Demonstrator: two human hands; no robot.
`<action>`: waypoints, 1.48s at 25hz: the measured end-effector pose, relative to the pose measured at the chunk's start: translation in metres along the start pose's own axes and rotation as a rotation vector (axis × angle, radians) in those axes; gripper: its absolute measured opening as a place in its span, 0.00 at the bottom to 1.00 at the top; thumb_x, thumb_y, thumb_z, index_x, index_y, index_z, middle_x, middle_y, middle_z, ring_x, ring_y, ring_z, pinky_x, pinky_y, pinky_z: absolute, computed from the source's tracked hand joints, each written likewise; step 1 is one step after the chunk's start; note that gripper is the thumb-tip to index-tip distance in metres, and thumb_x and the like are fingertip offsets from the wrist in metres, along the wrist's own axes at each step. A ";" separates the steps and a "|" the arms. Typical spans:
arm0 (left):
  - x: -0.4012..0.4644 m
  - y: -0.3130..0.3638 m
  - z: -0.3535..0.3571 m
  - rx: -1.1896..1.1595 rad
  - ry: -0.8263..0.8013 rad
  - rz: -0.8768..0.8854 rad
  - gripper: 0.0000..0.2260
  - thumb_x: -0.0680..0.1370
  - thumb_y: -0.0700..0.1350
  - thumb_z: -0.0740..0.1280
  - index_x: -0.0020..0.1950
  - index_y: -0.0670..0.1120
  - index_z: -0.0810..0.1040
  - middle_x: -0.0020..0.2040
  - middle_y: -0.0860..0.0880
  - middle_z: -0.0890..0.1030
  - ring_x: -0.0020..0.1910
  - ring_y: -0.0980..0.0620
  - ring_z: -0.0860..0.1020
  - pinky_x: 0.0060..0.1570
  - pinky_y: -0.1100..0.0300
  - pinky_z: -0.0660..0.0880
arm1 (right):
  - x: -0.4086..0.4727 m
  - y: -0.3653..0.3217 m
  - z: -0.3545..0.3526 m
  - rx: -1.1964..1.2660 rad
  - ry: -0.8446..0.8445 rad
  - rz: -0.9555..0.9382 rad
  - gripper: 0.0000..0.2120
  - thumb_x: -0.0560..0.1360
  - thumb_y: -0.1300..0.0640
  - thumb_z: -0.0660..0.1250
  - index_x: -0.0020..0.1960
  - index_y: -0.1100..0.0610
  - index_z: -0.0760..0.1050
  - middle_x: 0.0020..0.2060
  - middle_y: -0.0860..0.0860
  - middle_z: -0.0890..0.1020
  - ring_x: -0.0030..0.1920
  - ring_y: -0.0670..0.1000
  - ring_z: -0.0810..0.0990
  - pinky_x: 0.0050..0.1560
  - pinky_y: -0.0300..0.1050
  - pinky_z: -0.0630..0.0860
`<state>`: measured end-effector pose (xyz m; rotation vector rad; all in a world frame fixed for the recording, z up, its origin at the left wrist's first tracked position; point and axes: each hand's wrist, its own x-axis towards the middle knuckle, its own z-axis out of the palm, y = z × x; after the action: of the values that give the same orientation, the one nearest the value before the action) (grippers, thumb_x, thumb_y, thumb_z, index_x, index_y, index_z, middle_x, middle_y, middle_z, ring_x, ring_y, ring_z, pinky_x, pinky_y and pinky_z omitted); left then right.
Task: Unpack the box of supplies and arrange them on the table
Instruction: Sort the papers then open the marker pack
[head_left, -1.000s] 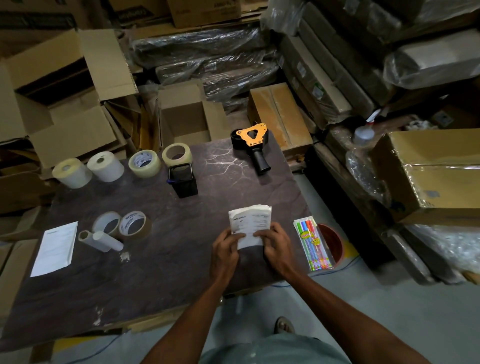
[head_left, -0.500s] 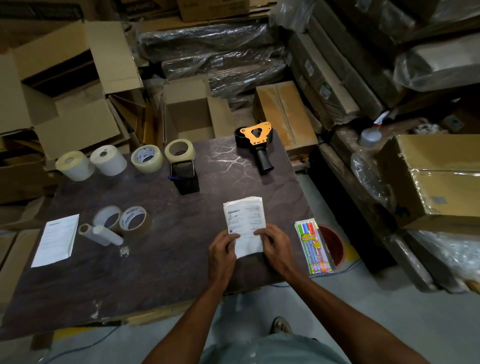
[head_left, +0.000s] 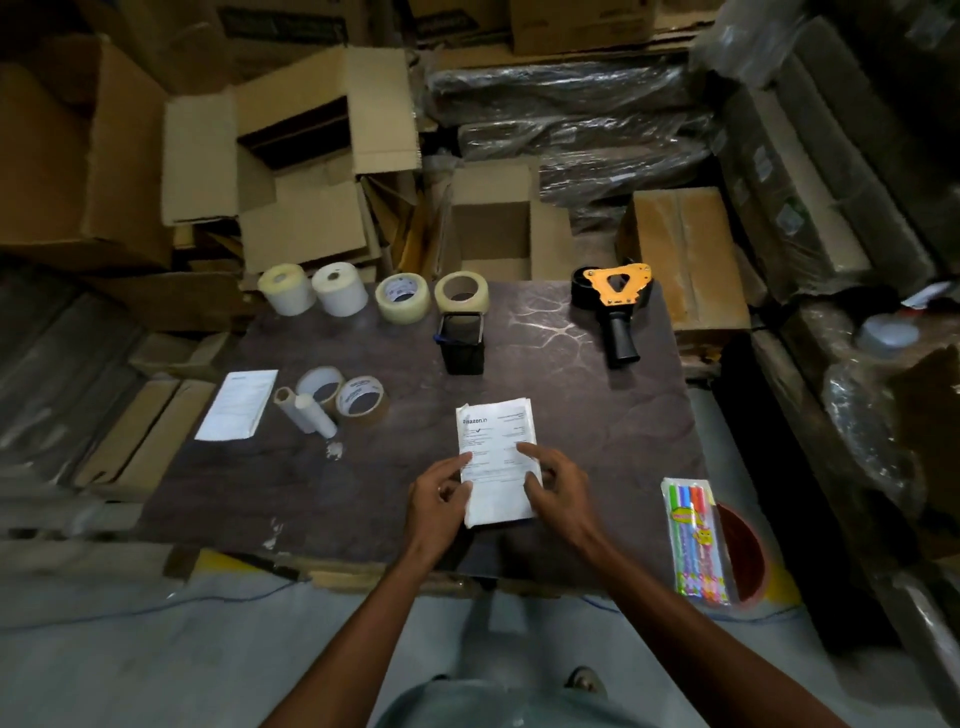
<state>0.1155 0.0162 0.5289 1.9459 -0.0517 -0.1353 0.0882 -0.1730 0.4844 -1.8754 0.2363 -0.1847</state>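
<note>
Both hands met at a stack of printed papers (head_left: 497, 462) lying flat on the dark table (head_left: 597, 415). The left hand (head_left: 440, 500) pinched the stack's left edge, thumb on the top sheet and fingers curled at the side. The right hand (head_left: 557, 484) rested on the right edge with its fingers loosely bent, index fingertip pressed on the printed face and thumb against the lower right edge; whether it gripped the stack or only steadied it could not be told.

Directly beyond the hands stood a small black holder (head_left: 461, 344), upright and open at the top. Beyond it, along the far edge, ran a row of four rolls: two white label rolls (head_left: 311, 289) to the far left, then two clear tape rolls (head_left: 431, 297) just behind the holder. Beyond and right of the right hand lay an orange-and-black tape dispenser (head_left: 614, 306), its handle pointing toward the person.

Left of the left hand lay two brown tape rolls (head_left: 345, 397) touching each other, with two small white tubes (head_left: 304, 410) beside them, and farther left a single white sheet (head_left: 238, 404). Right of the right hand, at the near right corner, a pack of coloured pens (head_left: 695, 540) overhung the table edge above a red bucket (head_left: 745, 556). Open cardboard boxes (head_left: 291, 171) and wrapped bundles filled the background.
</note>
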 end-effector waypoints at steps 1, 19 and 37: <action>-0.003 0.000 -0.012 -0.006 0.031 -0.014 0.16 0.75 0.29 0.67 0.61 0.40 0.81 0.59 0.46 0.81 0.42 0.62 0.80 0.42 0.72 0.76 | 0.001 -0.008 0.010 0.007 -0.023 -0.002 0.18 0.73 0.58 0.67 0.60 0.43 0.78 0.58 0.42 0.79 0.56 0.44 0.80 0.57 0.50 0.80; 0.077 -0.062 -0.296 -0.108 0.436 -0.065 0.11 0.78 0.35 0.68 0.57 0.45 0.84 0.54 0.53 0.82 0.51 0.56 0.81 0.43 0.65 0.81 | 0.051 -0.175 0.289 0.186 -0.184 -0.037 0.18 0.75 0.62 0.67 0.65 0.54 0.78 0.61 0.46 0.78 0.50 0.43 0.83 0.47 0.44 0.83; 0.252 -0.195 -0.412 0.229 0.149 -0.146 0.11 0.76 0.36 0.66 0.55 0.43 0.83 0.55 0.43 0.84 0.49 0.47 0.82 0.48 0.57 0.81 | 0.160 -0.189 0.485 -0.263 -0.195 0.306 0.24 0.74 0.62 0.64 0.70 0.58 0.71 0.66 0.55 0.77 0.65 0.54 0.76 0.62 0.38 0.71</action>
<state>0.4096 0.4433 0.4807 2.1828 0.1804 -0.0830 0.3752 0.2889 0.5148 -2.0727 0.4249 0.2490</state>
